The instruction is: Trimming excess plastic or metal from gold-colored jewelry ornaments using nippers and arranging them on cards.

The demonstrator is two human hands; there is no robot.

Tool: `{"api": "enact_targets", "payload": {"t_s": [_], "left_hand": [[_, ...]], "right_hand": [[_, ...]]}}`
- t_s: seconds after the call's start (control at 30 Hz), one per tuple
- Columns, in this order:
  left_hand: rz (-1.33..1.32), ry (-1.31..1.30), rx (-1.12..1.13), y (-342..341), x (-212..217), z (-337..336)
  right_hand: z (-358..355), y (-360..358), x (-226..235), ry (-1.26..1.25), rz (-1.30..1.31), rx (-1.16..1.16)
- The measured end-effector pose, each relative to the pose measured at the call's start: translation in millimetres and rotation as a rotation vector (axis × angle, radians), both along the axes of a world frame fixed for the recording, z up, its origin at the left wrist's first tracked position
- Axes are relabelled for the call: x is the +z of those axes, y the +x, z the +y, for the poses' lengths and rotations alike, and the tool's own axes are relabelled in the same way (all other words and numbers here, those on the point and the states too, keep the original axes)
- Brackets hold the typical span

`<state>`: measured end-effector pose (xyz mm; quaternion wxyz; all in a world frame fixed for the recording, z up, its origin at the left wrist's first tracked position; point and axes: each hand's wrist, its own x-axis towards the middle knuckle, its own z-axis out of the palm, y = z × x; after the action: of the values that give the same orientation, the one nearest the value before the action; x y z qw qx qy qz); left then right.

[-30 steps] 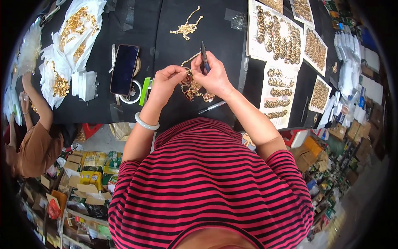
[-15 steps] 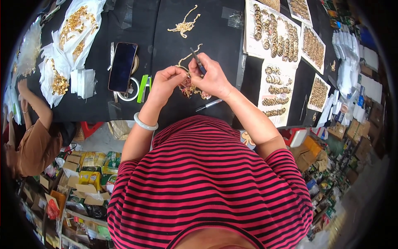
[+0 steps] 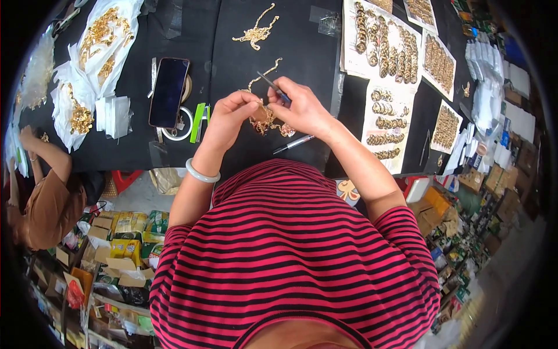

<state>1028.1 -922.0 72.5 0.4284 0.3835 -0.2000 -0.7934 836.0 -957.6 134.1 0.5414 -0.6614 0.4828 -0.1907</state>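
Observation:
Over the black table, my left hand (image 3: 235, 116) pinches a piece of a gold chain (image 3: 264, 123) between thumb and fingertips. Part of that chain hangs below my fingers in a loose bunch, and a length of it runs away from me across the cloth. My right hand (image 3: 303, 110) is closed around a slim dark tool (image 3: 280, 92) with a narrow end pointing up and left; whether it is a pair of tweezers I cannot tell. The right fingertips meet the chain beside my left ones. Beyond them lies another gold chain (image 3: 254, 36) in a small heap.
A marker pen (image 3: 293, 144) lies near the table edge. To the left are a phone (image 3: 169, 93), a tape roll (image 3: 179, 124), a green-edged tool (image 3: 199, 122) and gold pieces on white bags (image 3: 70, 131). Sheets with rows of rings (image 3: 388, 125) cover the right. A co-worker's arm (image 3: 52, 154) shows far left.
The dark tool has tilted further left and my right hand has shifted slightly right. My left hand still pinches the chain. The whole view has moved a little.

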Motion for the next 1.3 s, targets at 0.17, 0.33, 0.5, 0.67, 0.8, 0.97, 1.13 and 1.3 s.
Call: {"api": "enact_targets", "payload": {"t_s": [0.17,0.33,0.5,0.67,0.8,0.97,1.13,1.3], "left_hand": [[-0.235,-0.212,0.192,-9.7,13.9,-4.6],[-0.778,-0.633,0.297,-15.6,17.5,-7.4],[-0.884,-0.828,0.359,-17.5,18.4,-6.7],[-0.808,-0.726,0.332,-23.8,17.4,2.6],[-0.783,-0.692,0.305,-25.9,16.4,7.2],[-0.778,-0.680,0.309,-28.2,13.7,8.6],[-0.696,-0.366,0.020,-28.3,-5.9,24.3],[-0.839,-0.730,-0.249,-33.9,0.9,34.2]], "right_hand": [[22.5,3.1,-6.0,-0.549,0.372,-0.013],[25.5,13.4,-5.9,-0.641,0.489,-0.080],[25.9,11.5,-7.2,-0.624,0.519,-0.076],[29.6,8.0,-13.8,-0.615,0.501,-0.091],[30.9,0.4,-25.2,-0.621,0.455,-0.060],[30.9,-10.2,-33.6,-0.567,0.441,0.004],[3.0,-16.8,-63.6,-0.583,0.406,0.001],[-42.1,-12.9,-106.4,-0.718,0.573,0.331]]}}
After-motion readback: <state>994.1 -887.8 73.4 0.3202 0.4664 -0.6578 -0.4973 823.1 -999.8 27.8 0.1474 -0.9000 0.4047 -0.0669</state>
